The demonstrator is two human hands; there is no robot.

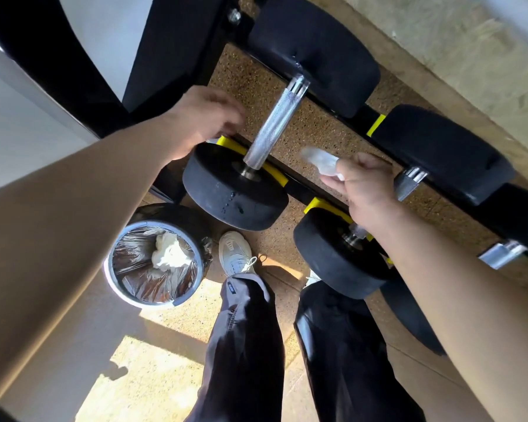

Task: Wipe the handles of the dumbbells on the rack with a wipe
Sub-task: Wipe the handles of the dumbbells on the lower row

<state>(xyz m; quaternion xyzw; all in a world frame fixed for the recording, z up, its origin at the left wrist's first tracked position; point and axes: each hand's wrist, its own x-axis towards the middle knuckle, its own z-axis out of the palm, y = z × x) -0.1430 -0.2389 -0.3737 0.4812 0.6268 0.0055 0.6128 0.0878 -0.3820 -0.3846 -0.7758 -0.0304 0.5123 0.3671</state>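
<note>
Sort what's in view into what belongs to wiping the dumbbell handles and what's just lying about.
For the job:
wipe, pinched in the right hand
left hand
knurled handle of the left dumbbell
next handle, partly hidden
rack

Lying about:
lined bin holding crumpled white paper
shoe

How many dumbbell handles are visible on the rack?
3. One handle by the left hand; a second handle partly behind the right hand; a third handle near the right edge. More may be offscreen.
</note>
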